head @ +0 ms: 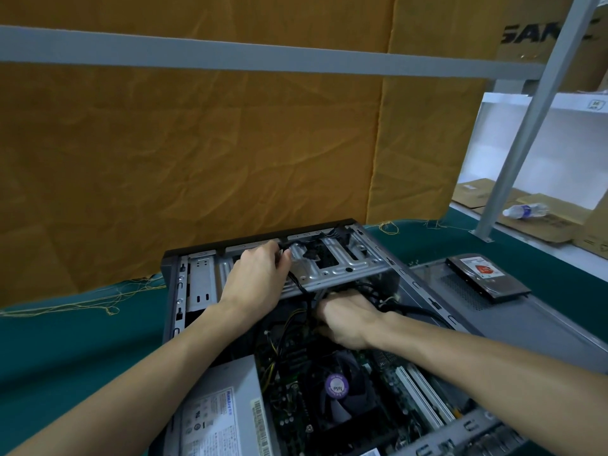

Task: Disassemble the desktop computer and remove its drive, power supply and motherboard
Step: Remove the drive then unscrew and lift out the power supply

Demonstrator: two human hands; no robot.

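An open desktop case [171,291] lies on its side on the green table. Inside it are the grey power supply [217,413], the motherboard [289,419] and a CPU fan [337,386] with a purple label. My left hand [255,278] pinches a black cable [297,281] at the silver drive cage [345,268]. Below the cage, my right hand [348,319] reaches in among black cables; its fingertips are hidden. A hard drive [487,274] lies outside the case, on the grey side panel [526,324].
An orange cloth [197,153] hangs close behind the case. A grey frame post [513,153] stands at the right, with cardboard boxes and a plastic bottle [523,210] beyond it. Green cloth [65,350] covers the table at the left.
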